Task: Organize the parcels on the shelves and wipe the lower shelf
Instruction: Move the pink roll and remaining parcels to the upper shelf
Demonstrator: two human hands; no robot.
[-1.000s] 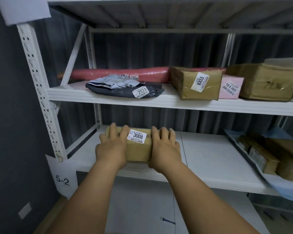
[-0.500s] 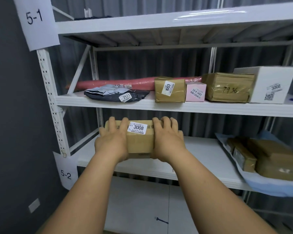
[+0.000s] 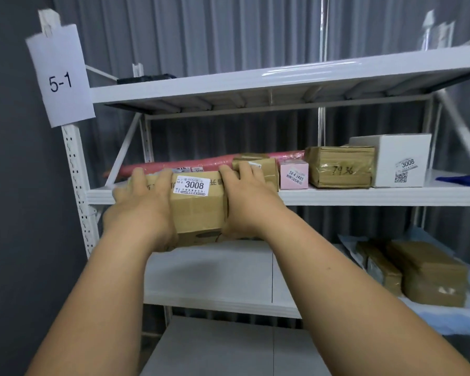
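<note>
A brown cardboard parcel labelled 3008 [image 3: 197, 204] is held in the air at the height of the middle shelf [image 3: 364, 196], in front of its left part. My left hand [image 3: 144, 210] grips its left side and my right hand [image 3: 248, 202] its right side. Behind it on the middle shelf lie a long pink roll [image 3: 201, 164], a small brown box [image 3: 266, 169], a pink box [image 3: 293, 175], a taped brown parcel [image 3: 339, 166] and a white box [image 3: 396, 161]. The lower shelf [image 3: 215, 278] is bare on its left; the grey bag parcel is hidden.
Brown parcels [image 3: 429, 272] lie on a blue sheet at the right of the lower shelf. A blue cloth [image 3: 459, 179] rests at the middle shelf's right end. A paper sign 5-1 [image 3: 61, 80] hangs on the left upright [image 3: 76, 169]. The top shelf [image 3: 255, 82] overhangs above.
Both hands have lifted the 3008 parcel off the lower shelf up to the level of the middle shelf. The view has tilted upward.
</note>
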